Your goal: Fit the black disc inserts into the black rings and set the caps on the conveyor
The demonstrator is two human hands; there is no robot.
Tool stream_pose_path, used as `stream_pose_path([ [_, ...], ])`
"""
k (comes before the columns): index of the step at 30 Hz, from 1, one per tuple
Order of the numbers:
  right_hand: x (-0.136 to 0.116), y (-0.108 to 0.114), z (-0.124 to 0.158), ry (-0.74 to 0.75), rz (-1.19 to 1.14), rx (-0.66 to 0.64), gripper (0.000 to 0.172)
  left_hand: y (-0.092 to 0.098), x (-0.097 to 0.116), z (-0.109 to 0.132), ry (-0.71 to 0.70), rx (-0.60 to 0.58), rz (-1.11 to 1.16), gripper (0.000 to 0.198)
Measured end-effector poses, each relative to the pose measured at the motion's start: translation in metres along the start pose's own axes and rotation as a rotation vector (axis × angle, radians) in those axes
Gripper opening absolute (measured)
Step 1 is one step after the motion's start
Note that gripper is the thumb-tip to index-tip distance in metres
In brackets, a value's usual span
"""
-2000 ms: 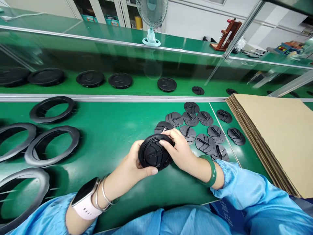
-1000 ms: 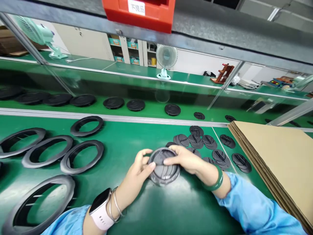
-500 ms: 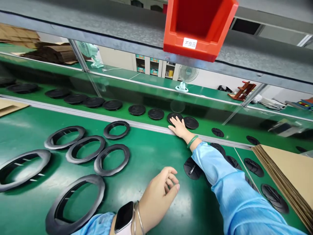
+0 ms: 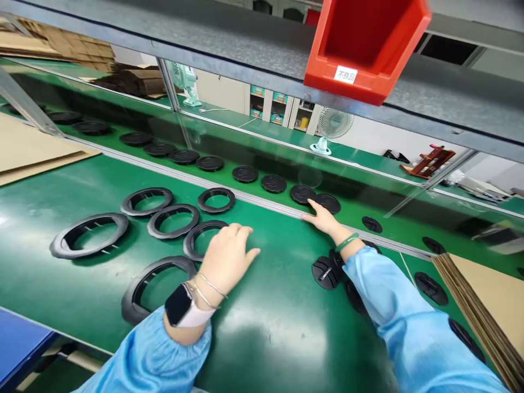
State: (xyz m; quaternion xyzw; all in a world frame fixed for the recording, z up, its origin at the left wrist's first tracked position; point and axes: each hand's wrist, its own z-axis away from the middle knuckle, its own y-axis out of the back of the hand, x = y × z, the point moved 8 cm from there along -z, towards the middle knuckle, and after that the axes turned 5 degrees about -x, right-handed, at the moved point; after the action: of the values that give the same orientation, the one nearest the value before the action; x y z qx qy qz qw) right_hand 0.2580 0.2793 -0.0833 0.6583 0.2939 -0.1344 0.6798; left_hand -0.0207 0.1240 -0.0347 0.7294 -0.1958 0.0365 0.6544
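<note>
My right hand (image 4: 323, 219) lies open on the aluminium rail (image 4: 262, 203), its fingertips close to two round black discs (image 4: 302, 194) on the far green belt (image 4: 254, 188). My left hand (image 4: 227, 256) hangs open over the near green belt, holding nothing. Its fingers are beside a black rubber ring (image 4: 200, 234), and part of that ring is hidden behind the hand. More black rings (image 4: 172, 221) lie to its left. My right sleeve partly covers flat black ribbed discs (image 4: 325, 273).
A red bin (image 4: 364, 52) hangs under the grey shelf (image 4: 229, 60) overhead. A stack of cardboard sheets (image 4: 487, 300) stands at the right, and loose cardboard (image 4: 33, 147) lies at the left. A glass partition (image 4: 286, 158) runs beyond the far belt, and a blue surface (image 4: 16, 349) sits at the lower left.
The black disc held in both hands earlier is no longer in them. My right hand has drawn back from the far discs to the rail, and my left hand has moved forward over the rings.
</note>
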Motion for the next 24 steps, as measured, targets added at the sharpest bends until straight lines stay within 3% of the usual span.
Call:
stream_pose_path([
  [4, -0.033, -0.004, 0.009, 0.132, -0.054, -0.076, 0.07, 0.003, -0.045, -0.004, 0.16, -0.099, -0.107, 0.04],
  [6, -0.041, 0.003, 0.033, 0.177, -0.063, -0.068, 0.06, -0.005, -0.058, -0.005, 0.201, -0.189, -0.111, 0.046],
  [8, -0.043, 0.013, 0.068, 0.193, -0.044, -0.049, 0.045, -0.017, -0.055, -0.006, 0.182, -0.271, -0.1, 0.051],
  [10, -0.04, 0.023, 0.106, 0.187, 0.005, -0.026, 0.031, -0.029, -0.033, -0.004, 0.095, -0.312, -0.084, 0.054],
  [13, -0.022, 0.04, 0.147, 0.121, 0.11, 0.042, 0.02, -0.04, 0.02, 0.01, -0.059, -0.324, -0.005, 0.055],
  [17, 0.035, 0.075, 0.15, -0.104, 0.218, 0.196, 0.024, -0.044, 0.088, 0.037, -0.183, -0.406, 0.461, 0.052],
  [21, 0.105, 0.115, 0.122, -0.349, 0.286, 0.291, 0.029, -0.064, 0.129, 0.051, -0.088, -0.774, 1.22, 0.061],
  [24, 0.146, 0.132, 0.1, -0.446, 0.318, 0.288, 0.032, -0.094, 0.141, 0.057, 0.074, -1.078, 1.54, 0.062],
])
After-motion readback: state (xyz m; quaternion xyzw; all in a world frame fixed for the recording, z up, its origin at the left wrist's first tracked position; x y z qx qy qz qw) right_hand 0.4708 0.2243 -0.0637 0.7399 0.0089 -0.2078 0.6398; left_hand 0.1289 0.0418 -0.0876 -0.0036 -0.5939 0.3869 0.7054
